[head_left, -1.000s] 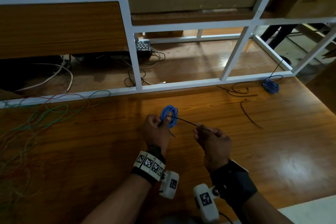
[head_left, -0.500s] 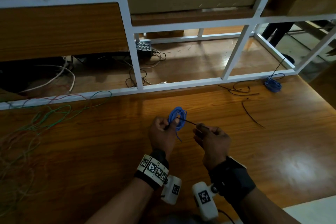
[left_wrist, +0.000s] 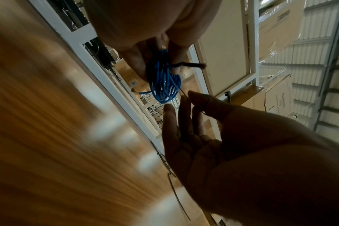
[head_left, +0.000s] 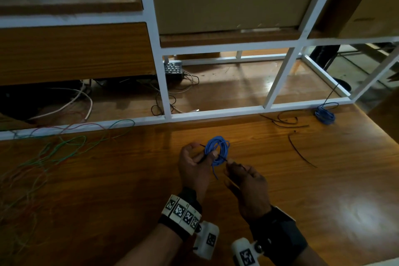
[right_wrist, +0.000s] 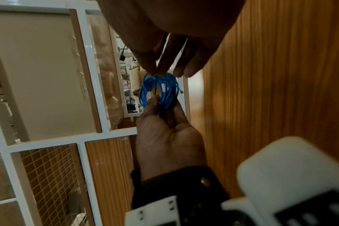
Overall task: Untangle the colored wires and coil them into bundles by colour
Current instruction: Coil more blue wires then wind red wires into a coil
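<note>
My left hand (head_left: 212, 155) grips a small coil of blue wire (head_left: 217, 149) just above the wooden table (head_left: 108, 201). A thin black cable tie (head_left: 222, 157) runs through the coil. My right hand (head_left: 229, 162) pinches the tie's free end right beside the coil. In the left wrist view the blue coil (left_wrist: 164, 79) hangs under my fingers and the tie's end (left_wrist: 188, 65) sticks out sideways. In the right wrist view my fingertips (right_wrist: 157, 67) meet at the top of the coil (right_wrist: 159, 90), with the left hand (right_wrist: 164, 130) holding it from below.
A tied blue bundle (head_left: 325, 114) lies at the table's far right by the white frame (head_left: 164, 84). Loose black cable ties (head_left: 287, 120) and one more (head_left: 300, 151) lie to the right. Tangled green and red wires (head_left: 43, 157) spread over the left side.
The coil and my left hand have shifted a little to the right. My right hand has closed in on the coil, so less black tie shows between the hands.
</note>
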Demonstrator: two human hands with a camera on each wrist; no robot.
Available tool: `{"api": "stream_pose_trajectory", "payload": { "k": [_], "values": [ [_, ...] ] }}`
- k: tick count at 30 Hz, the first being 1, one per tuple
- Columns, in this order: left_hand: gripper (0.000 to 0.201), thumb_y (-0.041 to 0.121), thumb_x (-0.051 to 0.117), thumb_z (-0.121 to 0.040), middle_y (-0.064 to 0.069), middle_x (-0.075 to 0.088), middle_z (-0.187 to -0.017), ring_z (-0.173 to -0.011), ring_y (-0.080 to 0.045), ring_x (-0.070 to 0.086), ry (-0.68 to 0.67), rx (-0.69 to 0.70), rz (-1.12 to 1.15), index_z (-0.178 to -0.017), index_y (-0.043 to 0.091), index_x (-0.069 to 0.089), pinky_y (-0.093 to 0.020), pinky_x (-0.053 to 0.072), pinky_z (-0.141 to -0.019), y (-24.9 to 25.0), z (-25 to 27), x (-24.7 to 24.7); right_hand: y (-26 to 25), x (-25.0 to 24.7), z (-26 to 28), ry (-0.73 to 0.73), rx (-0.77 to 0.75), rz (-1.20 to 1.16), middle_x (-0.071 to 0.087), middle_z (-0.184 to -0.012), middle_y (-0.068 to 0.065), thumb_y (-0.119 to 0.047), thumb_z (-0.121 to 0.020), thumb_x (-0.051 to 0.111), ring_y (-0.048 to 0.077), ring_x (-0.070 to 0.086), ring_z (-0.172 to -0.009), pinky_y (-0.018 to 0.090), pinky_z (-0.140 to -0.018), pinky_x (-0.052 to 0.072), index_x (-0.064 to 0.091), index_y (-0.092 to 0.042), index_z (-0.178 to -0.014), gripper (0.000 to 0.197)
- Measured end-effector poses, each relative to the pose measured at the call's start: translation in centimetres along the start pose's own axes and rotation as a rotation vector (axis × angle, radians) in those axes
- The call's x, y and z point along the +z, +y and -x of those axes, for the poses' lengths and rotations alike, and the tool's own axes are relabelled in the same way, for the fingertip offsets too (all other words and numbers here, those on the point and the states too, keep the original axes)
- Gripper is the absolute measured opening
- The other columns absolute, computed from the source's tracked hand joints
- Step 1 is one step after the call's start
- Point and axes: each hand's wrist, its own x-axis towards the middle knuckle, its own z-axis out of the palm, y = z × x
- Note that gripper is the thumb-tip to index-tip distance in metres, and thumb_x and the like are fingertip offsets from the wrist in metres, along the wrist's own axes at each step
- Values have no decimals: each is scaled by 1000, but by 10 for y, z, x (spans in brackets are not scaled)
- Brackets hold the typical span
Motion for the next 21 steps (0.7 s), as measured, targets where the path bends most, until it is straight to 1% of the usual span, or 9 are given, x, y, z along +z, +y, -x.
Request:
{"api": "stream_pose_trajectory", "payload": {
  "k": [3,6,9,11,13,16,18,20,21],
  "values": [
    [75,15,88,-70,-2,71,-102,-94,-3,69,29,-64,48,-132,26,49,-32,59,-80,3,-4,0,-6,-6,0,-111,-82,97,75,-89,7,-14,-80,85,26,72,-90,40,-76,55,67,-11,-92,22],
    [68,12,87,-71,8,68,-95,-86,7,66,37,-67,46,-129,23,53,-26,58,-76,5,-7,0,-15,-16,-4,-175,-226,249,79,-94,6,-7,-80,85,23,73,-88,34,-71,58,74,-9,-99,21],
    [40,16,87,-71,2,72,-101,-93,-5,68,36,-62,-20,-105,22,67,-24,57,-72,5,-8,-1,-26,-25,-7,-250,-302,336,80,-98,4,-5,-81,83,21,75,-89,31,-71,61,77,-6,-101,21],
    [41,16,87,-71,-3,73,-106,-98,-14,70,33,-70,-15,-109,14,70,-31,59,-78,7,-7,0,-31,-30,-12,-272,-347,369,80,-98,6,-5,-78,84,25,76,-88,35,-74,63,77,-5,-100,24],
    [45,16,86,-73,-4,73,-107,-99,-15,70,20,-59,-12,-114,11,69,-35,60,-82,6,-7,0,-36,-34,-16,-270,-411,410,80,-95,8,-7,-77,84,27,76,-86,40,-76,63,78,-6,-97,21],
    [38,17,84,-75,0,75,-104,-98,-12,71,-56,-16,-70,-111,16,72,-34,60,-82,5,-7,-3,-41,-39,-15,-229,-540,463,79,-90,7,-5,-80,83,25,76,-82,43,-76,64,78,-10,-96,18],
    [41,24,84,-75,0,74,-108,-101,-14,70,-155,-18,-157,-113,17,72,-38,59,-84,2,-9,-5,-43,-38,-8,-198,-647,543,80,-89,-1,-9,-81,83,16,77,-83,31,-73,64,74,-17,-108,29],
    [42,25,84,-76,1,74,-109,-101,-13,70,-229,-23,-259,-115,15,72,-39,60,-84,3,-8,-7,-46,-34,-3,-149,-762,673,78,-90,-11,-17,-82,84,1,75,-85,16,-72,59,69,-22,-120,41],
    [39,23,84,-77,2,74,-107,-100,-13,70,-252,-18,-316,-113,15,72,-38,61,-82,3,-8,-7,-47,-31,-3,-130,-800,724,78,-92,-13,-20,-82,84,-4,73,-85,13,-71,57,69,-22,-121,41]
  ]
}}
